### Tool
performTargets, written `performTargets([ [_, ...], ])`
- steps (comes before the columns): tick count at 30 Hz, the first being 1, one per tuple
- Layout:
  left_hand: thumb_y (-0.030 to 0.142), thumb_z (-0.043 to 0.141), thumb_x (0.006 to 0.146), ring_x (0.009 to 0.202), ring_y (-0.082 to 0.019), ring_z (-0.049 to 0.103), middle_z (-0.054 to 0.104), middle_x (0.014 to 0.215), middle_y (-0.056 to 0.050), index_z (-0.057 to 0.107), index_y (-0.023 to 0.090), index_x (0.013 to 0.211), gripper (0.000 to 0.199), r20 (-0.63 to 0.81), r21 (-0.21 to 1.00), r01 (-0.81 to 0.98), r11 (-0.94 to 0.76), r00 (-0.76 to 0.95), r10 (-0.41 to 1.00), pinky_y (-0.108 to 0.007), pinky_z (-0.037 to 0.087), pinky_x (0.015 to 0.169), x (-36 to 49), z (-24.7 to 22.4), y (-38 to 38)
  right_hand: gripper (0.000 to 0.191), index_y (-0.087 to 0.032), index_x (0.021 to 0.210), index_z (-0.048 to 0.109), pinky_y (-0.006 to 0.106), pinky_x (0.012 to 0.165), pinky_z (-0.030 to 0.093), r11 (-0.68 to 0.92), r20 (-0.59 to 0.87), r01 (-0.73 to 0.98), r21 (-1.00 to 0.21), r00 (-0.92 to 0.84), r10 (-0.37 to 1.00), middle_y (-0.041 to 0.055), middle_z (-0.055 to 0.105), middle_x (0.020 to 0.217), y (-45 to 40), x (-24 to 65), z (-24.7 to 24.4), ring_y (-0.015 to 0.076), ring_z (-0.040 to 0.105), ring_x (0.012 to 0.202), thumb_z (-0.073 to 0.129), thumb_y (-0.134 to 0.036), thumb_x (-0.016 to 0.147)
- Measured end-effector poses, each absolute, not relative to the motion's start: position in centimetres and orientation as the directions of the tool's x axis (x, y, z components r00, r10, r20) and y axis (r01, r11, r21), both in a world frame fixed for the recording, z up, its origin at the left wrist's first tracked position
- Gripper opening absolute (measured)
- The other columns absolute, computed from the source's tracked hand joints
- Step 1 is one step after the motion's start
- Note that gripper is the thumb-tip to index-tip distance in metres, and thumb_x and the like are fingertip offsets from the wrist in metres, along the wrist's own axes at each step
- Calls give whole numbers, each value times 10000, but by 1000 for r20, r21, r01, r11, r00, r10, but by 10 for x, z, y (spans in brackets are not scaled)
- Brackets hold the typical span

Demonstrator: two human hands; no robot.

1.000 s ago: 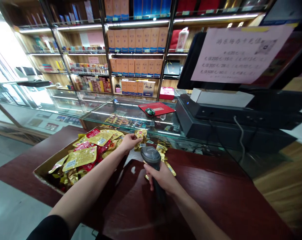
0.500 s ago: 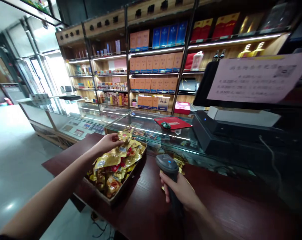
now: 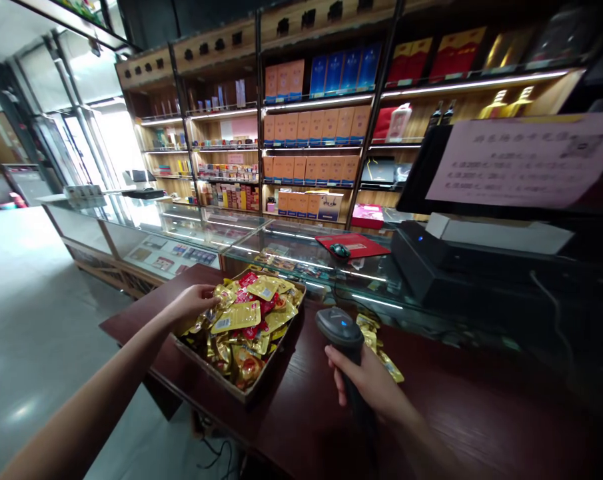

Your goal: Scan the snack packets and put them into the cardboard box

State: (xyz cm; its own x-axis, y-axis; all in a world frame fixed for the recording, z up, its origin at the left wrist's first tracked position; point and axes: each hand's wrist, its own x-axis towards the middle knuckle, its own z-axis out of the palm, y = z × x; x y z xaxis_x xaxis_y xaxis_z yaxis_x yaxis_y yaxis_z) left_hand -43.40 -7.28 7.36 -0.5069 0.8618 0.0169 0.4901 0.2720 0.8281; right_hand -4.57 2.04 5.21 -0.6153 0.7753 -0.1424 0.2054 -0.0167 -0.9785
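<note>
My left hand (image 3: pixel 196 301): bare, slim fingers, bare wrist behind them, then long bare forearm (image 3: pixel 106 383). My right hand (image 3: pixel 368 380): bare, slender thumb; bare right forearm (image 3: pixel 414 423) behind the fingers, blurry further back.

Bare left forearm (image 3: pixel 101 403) slants toward two o'clock, its left hand (image 3: pixel 196 301) palm-down, fingers bent; bare right forearm (image 3: pixel 414 430) angles toward ten o'clock, right hand (image 3: pixel 364 375) tightly curled, thumb uppermost.

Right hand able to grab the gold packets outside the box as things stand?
Probably not: the right hand is wrapped around the barcode scanner, though the gold packets lie close beyond it.
</note>
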Motion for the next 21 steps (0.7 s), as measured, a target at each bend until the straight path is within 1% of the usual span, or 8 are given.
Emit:
performTargets([
  [3, 441, 734, 615, 932, -296, 666, 743, 950, -93, 741, 166, 1028, 496, 214, 652, 698, 295, -543, 812, -314, 484, 795, -424, 79, -66, 488, -182, 696, 516, 224, 378, 400, -9, -131, 203, -979, -596, 792, -26, 566, 457, 19, -42, 55, 129, 555, 345, 638, -652, 746],
  [5, 437, 689, 677, 1012, -301, 644, 718, 1055, -120, 729, 171, 1095, 497, 322, 547, 787, 284, -512, 797, -328, 469, 865, -407, 84, -58, 481, -183, 694, 518, 229, 378, 403, -22, -130, 191, -981, -575, 808, -27, 563, 461, 19, -36, 57, 128, 550, 346, 646, -643, 747],
  [7, 441, 650, 733, 1009, -287, 644, 698, 1112, -124, 716, 182, 1138, 485, 358, 529, 821, 214, -444, 821, -333, 472, 875, -381, 87, -46, 477, -185, 691, 516, 234, 379, 408, -35, -123, 167, -985, -554, 824, -28, 559, 460, 20, -27, 58, 128, 543, 349, 652, -639, 746],
  [11, 414, 646, 769, 911, -251, 669, 699, 1109, -106, 721, 213, 1133, 422, 353, 676, 736, -41, -274, 895, -317, 504, 795, -299, 78, -15, 482, -186, 685, 528, 237, 375, 395, -57, -115, 129, -990, -495, 861, -30, 539, 442, 24, 4, 59, 127, 523, 352, 664, -647, 723],
  [13, 374, 662, 764, 956, -256, 656, 699, 1090, -102, 729, 228, 1114, 384, 341, 657, 742, -132, -137, 930, -325, 492, 841, -251, 67, 1, 494, -186, 665, 532, 237, 366, 378, -90, -138, 128, -988, -441, 887, -27, 529, 439, 25, 25, 58, 121, 506, 348, 667, -659, 708],
  [15, 365, 630, 793, 991, -258, 646, 691, 1084, -106, 712, 228, 1141, 383, 291, 598, 782, -179, -3, 957, -331, 474, 878, -206, 54, 15, 497, -182, 668, 539, 231, 366, 371, -124, -158, 114, -986, -378, 912, -28, 523, 447, 24, 46, 55, 108, 487, 351, 670, -660, 706],
  [17, 358, 599, 813, 980, -267, 649, 686, 1069, -125, 717, 208, 1099, 344, 217, 506, 845, -172, 68, 974, -346, 463, 874, -170, 40, 29, 479, -179, 718, 551, 222, 377, 378, -161, -177, 76, -984, -314, 933, -40, 523, 464, 21, 66, 48, 98, 477, 365, 681, -640, 715],
  [21, 446, 561, 835, 931, -318, 667, 698, 966, -183, 700, 169, 966, 337, 12, 334, 943, 6, -11, 1000, -367, 454, 775, -132, 13, 52, 476, -171, 777, 552, 216, 389, 398, -228, -228, 28, -973, -244, 943, -51, 532, 476, 9, 94, 27, 92, 478, 379, 692, -623, 727],
])
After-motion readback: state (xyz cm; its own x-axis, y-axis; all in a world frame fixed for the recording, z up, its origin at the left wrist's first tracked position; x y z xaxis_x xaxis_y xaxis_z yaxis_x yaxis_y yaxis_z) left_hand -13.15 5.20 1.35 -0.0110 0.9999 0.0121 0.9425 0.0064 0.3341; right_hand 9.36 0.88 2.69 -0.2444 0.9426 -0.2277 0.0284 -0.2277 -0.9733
